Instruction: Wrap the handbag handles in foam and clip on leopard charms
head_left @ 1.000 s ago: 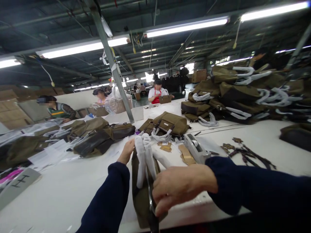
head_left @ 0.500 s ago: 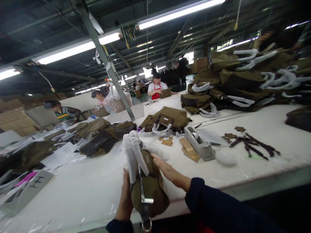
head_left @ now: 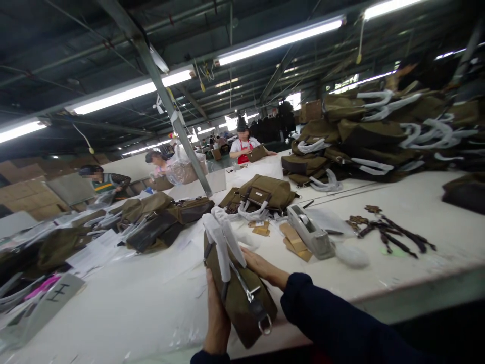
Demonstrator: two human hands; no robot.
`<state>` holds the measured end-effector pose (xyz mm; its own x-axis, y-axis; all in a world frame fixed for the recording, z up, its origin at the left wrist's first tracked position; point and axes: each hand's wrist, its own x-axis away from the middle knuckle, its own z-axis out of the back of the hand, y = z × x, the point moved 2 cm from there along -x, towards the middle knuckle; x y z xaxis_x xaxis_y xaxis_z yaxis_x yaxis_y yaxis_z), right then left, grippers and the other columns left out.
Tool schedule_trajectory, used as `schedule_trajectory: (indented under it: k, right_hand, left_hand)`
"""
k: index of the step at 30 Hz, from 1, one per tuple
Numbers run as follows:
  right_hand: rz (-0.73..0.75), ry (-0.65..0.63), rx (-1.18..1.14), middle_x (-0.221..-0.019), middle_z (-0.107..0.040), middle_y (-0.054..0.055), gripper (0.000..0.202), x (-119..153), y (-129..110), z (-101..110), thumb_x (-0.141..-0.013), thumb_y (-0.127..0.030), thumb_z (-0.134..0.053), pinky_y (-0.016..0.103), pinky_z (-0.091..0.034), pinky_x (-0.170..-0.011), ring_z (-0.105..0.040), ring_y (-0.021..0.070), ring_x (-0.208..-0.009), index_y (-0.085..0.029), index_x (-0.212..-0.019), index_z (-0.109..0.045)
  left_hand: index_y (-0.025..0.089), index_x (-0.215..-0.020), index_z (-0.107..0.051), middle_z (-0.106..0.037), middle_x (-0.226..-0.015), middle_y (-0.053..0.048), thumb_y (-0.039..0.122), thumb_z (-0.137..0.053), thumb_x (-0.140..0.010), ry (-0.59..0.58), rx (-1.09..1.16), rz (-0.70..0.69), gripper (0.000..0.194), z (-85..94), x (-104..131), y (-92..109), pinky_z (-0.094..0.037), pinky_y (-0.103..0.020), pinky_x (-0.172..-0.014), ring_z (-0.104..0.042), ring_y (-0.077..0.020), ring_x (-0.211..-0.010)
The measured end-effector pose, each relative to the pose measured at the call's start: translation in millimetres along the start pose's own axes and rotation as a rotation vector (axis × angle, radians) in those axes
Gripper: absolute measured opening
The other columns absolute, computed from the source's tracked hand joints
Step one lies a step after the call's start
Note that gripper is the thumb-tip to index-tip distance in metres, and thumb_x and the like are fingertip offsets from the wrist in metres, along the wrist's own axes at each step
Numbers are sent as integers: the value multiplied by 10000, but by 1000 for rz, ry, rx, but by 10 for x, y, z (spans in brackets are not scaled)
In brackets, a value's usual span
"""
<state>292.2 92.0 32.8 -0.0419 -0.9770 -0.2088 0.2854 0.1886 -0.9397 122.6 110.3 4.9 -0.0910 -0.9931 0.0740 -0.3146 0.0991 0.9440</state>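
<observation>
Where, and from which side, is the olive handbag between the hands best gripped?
Probably by both white-wrapped handles, from above: they rise close together over the olive handbag, while the left hand and right hand occupy its sides.

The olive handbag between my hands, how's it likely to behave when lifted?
The olive handbag probably gives when squeezed, since its sides look like fabric. Its white-wrapped handles should tend to stay up, as they stand arched over the top. The metal ring may swing, being attached to a dark tab.
</observation>
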Motion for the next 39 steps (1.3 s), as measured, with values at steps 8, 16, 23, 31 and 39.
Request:
schedule_trajectory:
  k: [8,16,23,31,39]
  right_hand:
    - [-47,186,-280,-1002,-673,122,539,103,-353,487,-951,-600,-333,346,-522,-819,-636,228,-910,-156,-1016,-631]
    - [133,13,-396,-823,-605,9,389,-27,-1125,361,-867,-558,-595,245,-433,-662,-511,130,-725,-171,-889,-633]
    - [327,-50,-213,-845,-597,8,254,-155,-1419,274,-890,-409,-571,257,-422,-721,-522,147,-789,-157,-893,-605]
    - [448,183,295,-780,-589,-9,211,-30,-1600,647,-909,-386,-594,235,-393,-645,-512,124,-699,-175,-912,-606]
    - [486,228,586,-917,-648,33,92,-159,-1251,696,-909,-264,-619,257,-420,-750,-565,147,-806,-195,-954,-660]
  left_hand:
    - [199,-1225,-567,-564,-1343,-104,474,-494,-924,234,-337,-268,414,185,68,280,-322,-397,-1124,-459,-261,-1309]
    - [192,-1164,-651,-677,-1170,-82,507,-536,-916,-234,-245,-286,416,-480,288,1100,-453,-342,-956,-598,-244,-1093]
    - [114,-890,-706,-704,-745,-40,454,-747,-767,-548,-53,-83,363,-854,-182,1705,-482,-231,-582,-607,-135,-610]
    - [101,-907,-734,-706,-745,-43,351,-793,-728,-854,-323,-12,313,-884,-333,2127,-488,-236,-641,-608,-129,-626]
    - [147,-1006,-702,-693,-923,-57,429,-717,-777,-862,-706,-206,364,-839,-371,1982,-496,-342,-804,-610,-193,-801]
